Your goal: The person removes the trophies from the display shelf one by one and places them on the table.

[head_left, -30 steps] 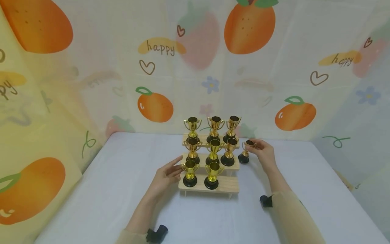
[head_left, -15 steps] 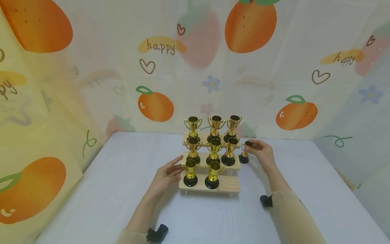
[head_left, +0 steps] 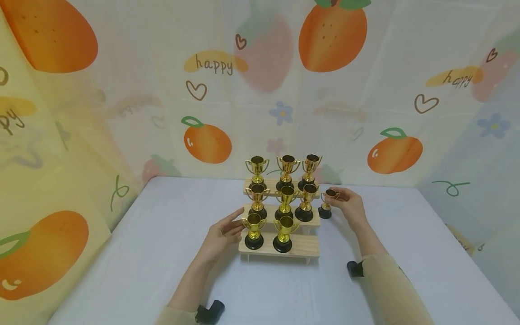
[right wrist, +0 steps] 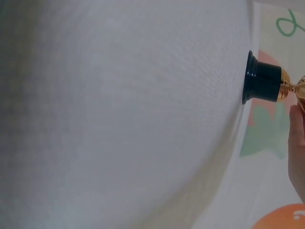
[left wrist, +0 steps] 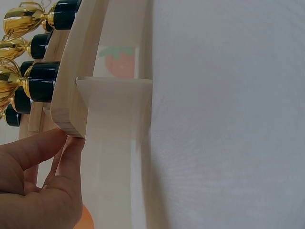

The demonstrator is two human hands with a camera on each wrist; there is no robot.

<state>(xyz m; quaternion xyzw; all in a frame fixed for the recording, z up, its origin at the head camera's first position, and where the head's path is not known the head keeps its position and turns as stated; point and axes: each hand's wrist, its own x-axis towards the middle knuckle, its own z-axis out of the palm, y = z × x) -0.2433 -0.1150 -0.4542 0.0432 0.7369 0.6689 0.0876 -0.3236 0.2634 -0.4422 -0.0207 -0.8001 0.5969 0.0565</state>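
Note:
My right hand (head_left: 351, 205) holds a small gold trophy cup (head_left: 326, 209) by its upper part, just right of the wooden stepped rack (head_left: 306, 246). Its black base (right wrist: 266, 82) looks to be at the tablecloth, though contact is hard to tell. Fingertips of my left hand (head_left: 219, 234) touch the left end of the rack's lowest step (left wrist: 69, 114), fingers fairly extended. Similar trophies stand upright on the rack: three at the back, three in the middle. On the front step are a left trophy (head_left: 253, 232) and a middle trophy (head_left: 283, 234); its right end is bare.
A white cloth (head_left: 134, 253) covers the table. Behind it hangs a fruit-printed curtain (head_left: 325, 108). Thin clear supports (left wrist: 114, 86) hold up the rack's step. Black cuff-like devices sit at my left wrist (head_left: 209, 312) and right wrist (head_left: 355, 269).
The trophy in my right hand has shifted very slightly left and come a little more upright. My left hand and the rack stay as they were.

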